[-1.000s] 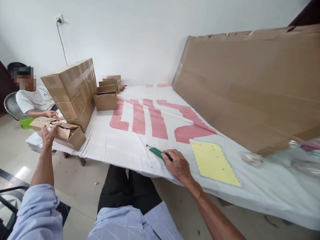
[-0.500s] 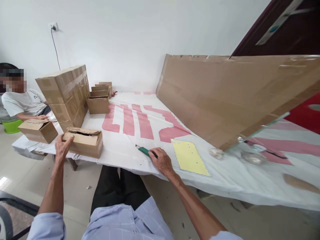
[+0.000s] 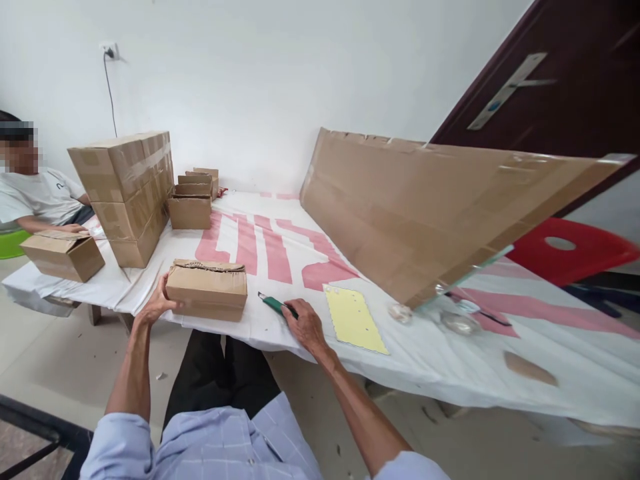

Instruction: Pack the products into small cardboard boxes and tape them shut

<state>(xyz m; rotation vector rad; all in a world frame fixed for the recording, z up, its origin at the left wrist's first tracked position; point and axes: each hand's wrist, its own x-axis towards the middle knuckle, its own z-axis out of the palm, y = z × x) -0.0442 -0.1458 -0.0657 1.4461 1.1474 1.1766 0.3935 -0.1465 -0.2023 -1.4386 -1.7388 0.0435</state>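
Note:
My left hand presses against the left end of a small brown cardboard box lying near the front edge of the table, which is covered by a white sheet with red letters. Its fingers curl round the box's corner. My right hand rests on the table to the right of the box, closed on a green utility knife whose blade end points left toward the box.
A yellow perforated sheet lies right of my right hand. A large flat cardboard panel leans along the right. Taped cartons and small boxes stand at the back left, another box by a seated person. A red stool stands far right.
My left hand has slid the small box from the far left along the table edge to a spot just left of the knife. My right hand stayed on the knife. The view turned right.

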